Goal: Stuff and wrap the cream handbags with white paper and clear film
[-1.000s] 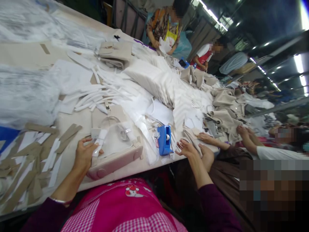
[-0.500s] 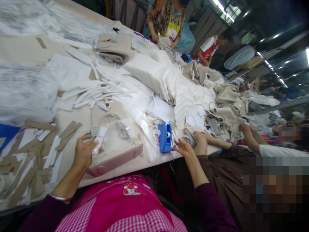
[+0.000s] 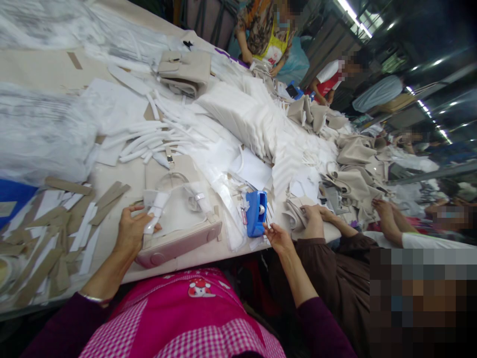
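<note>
- Bag (image 3: pixel 182 243): it lies on the worktop (image 3: pixel 197 257), its base turned towards us and its handle (image 3: pixel 179 178) laid over the body.
- As far as we can judge, both handle ends carry wrapping: the white wrap (image 3: pixel 156 209) on the left sits under our fingers, and the clear wrap (image 3: pixel 200 197) on the right has no hand on it.
- Whether the white wrap is fastened, we cannot tell; to us that end looks unfinished.
- Our left hand (image 3: pixel 129 229) pinches the white wrap at the bag's left end.
- Our right hand (image 3: pixel 280 238) is beyond the bag's right end, fingertips at the blue tape dispenser (image 3: pixel 255 213); we cannot tell whether its grip has closed on anything.
</note>
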`<state>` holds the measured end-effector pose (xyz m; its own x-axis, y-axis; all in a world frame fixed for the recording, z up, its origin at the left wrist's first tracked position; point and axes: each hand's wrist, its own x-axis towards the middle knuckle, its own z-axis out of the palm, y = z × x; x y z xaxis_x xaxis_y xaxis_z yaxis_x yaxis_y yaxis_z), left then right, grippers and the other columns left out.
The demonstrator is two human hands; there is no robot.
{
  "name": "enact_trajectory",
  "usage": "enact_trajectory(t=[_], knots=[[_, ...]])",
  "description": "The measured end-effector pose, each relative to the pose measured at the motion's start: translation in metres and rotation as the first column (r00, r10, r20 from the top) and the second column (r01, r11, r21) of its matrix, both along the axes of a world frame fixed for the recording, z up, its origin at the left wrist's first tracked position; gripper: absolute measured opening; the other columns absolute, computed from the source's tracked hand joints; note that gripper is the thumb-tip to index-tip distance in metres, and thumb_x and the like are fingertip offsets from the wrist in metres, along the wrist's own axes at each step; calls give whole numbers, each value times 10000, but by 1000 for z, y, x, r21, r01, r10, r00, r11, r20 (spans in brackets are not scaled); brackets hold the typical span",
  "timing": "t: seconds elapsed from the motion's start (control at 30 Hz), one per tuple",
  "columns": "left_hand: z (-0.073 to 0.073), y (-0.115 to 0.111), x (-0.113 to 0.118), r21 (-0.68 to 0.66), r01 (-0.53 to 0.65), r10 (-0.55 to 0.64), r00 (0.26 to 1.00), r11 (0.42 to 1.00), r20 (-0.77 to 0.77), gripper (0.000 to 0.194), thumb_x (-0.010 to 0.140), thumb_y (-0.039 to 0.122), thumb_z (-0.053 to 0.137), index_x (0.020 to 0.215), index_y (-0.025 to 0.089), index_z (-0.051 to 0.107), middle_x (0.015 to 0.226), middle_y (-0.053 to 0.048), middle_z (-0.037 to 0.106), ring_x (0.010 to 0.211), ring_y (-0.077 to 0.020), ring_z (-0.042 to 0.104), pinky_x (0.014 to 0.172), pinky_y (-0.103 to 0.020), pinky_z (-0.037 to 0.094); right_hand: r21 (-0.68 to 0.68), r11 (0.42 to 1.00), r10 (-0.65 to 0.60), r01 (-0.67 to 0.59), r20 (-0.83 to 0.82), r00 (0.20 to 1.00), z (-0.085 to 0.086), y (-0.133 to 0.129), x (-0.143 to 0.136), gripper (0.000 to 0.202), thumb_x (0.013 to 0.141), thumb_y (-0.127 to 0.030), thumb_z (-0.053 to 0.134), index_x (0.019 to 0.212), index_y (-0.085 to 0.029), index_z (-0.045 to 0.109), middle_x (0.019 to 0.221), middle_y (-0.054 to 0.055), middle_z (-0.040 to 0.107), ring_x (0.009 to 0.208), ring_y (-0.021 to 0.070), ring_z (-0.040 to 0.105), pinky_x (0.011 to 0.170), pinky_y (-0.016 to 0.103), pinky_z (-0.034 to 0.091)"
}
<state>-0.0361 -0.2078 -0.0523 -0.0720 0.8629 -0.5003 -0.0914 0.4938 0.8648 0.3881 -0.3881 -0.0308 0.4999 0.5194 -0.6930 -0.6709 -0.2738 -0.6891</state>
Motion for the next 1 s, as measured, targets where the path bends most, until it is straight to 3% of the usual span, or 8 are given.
enact_trajectory(t=[0.33,0.63,0.8,1.0], knots=[[-4,0,0,1,-19,19,1000,1000,3,548,567,209,700,1013,198,381,561,48,628,392,-158,568,418,-284,489,-4,1000,16,-16,50,999,1,-22,-11,153,639,-162,687,587,-224,558,459,-39,526,959,215,659,781,308,521],[-3,-1,0,17,2,-2,1000,1000,-6,521,586,216,693,999,197,376,498,54,612,416,-166,573,458,-306,504,-65,998,1,1,37,999,2,-32,-14,108,645,-177,657,607,-221,566,483,-32,552,821,200,678,658,290,498],[0,-1,0,7,4,-4,1000,1000,-15,530,591,223,693,1019,188,381,491,67,602,423,-153,575,481,-299,510,-85,996,25,-21,43,999,-2,-39,-16,116,639,-193,660,616,-215,549,593,-26,627,822,191,679,663,279,488],[-5,-1,-2,27,15,-14,1000,1000,-13,546,614,220,687,1058,181,371,505,59,606,432,-158,579,476,-290,501,-100,994,38,-36,18,999,-6,-44,-19,147,643,-218,664,611,-217,521,558,-34,610,815,196,680,685,296,486]])
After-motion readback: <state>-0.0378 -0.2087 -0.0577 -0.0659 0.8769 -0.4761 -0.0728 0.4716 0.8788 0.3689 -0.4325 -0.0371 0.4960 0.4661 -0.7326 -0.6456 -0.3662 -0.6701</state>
